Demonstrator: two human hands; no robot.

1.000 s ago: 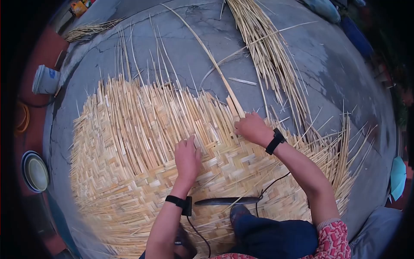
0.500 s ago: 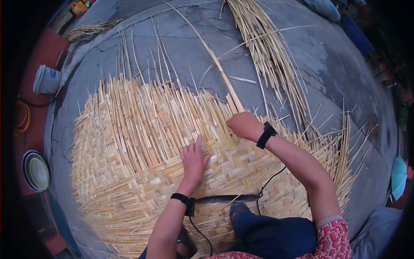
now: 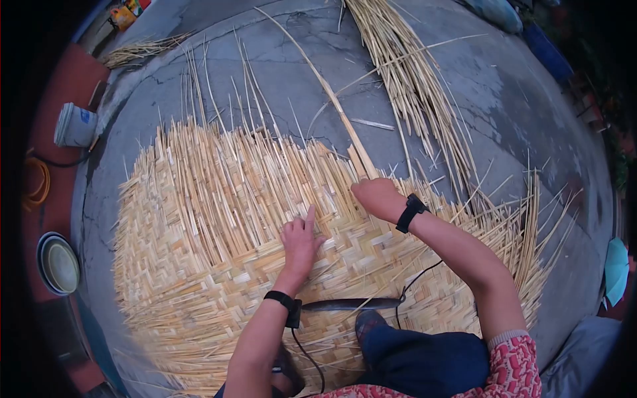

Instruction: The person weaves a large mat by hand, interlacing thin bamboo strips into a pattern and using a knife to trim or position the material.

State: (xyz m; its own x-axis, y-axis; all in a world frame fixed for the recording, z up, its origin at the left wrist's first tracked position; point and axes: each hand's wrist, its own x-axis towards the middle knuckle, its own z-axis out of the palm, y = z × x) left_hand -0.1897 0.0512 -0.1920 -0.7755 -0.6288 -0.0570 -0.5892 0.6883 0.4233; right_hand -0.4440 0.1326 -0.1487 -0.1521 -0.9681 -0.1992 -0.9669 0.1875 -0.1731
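Note:
A large woven mat point(image 3: 219, 285) of pale split strips lies on the ground, with loose strip ends sticking out along its far edge. My left hand point(image 3: 300, 244) rests on the mat's middle, fingers apart, holding nothing. To the right, my right hand point(image 3: 379, 198) is closed at the mat's far edge around the near end of a long strip point(image 3: 342, 113), which reaches away to the top of the view. The fingertips there are partly hidden. A dark flat blade-like tool point(image 3: 348, 304) lies on the mat close to my shoe.
A bundle of long strips point(image 3: 411, 79) lies at the upper right, and a smaller one point(image 3: 142, 50) at the upper left. A white bucket point(image 3: 76, 125) and stacked basins point(image 3: 58, 264) stand at left. A teal umbrella-like object point(image 3: 616, 272) is at far right.
The view has shifted slightly. Both hands stay at nearly the same spots on the mat, and the long strip remains in my right hand.

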